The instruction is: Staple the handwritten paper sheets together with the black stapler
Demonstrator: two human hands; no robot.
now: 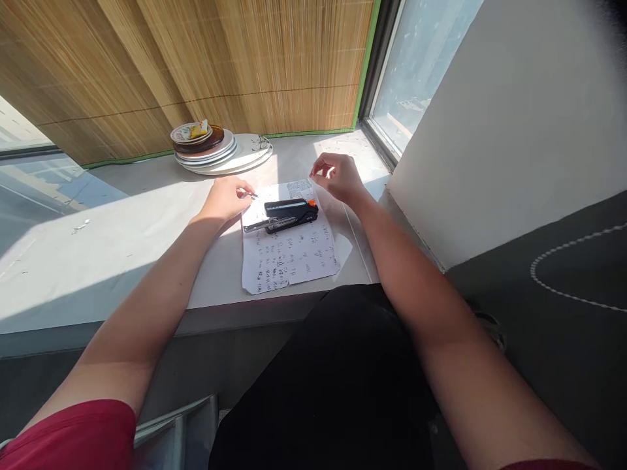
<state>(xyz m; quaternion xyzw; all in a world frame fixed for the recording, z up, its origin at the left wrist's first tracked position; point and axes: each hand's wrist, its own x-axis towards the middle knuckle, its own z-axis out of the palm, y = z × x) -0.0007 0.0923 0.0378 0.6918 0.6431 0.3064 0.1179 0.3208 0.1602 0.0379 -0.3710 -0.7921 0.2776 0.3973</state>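
Note:
A sheet of paper with handwriting and a printed block lies on the white ledge. On it rests a black stapler with an orange end at its right. A slim pen, clear and dark, lies against the stapler's near left side. My left hand is at the paper's upper left corner, fingers curled in a pinch on its edge. A small dark spot shows at those fingertips; I cannot tell what it is. My right hand pinches the upper right corner between thumb and forefinger, the other fingers curled.
Several stacked plates stand at the back of the ledge, with a yellow piece on top. Behind hangs a bamboo blind edged in green. A window and a white wall bound the right side. A beaded chain hangs there.

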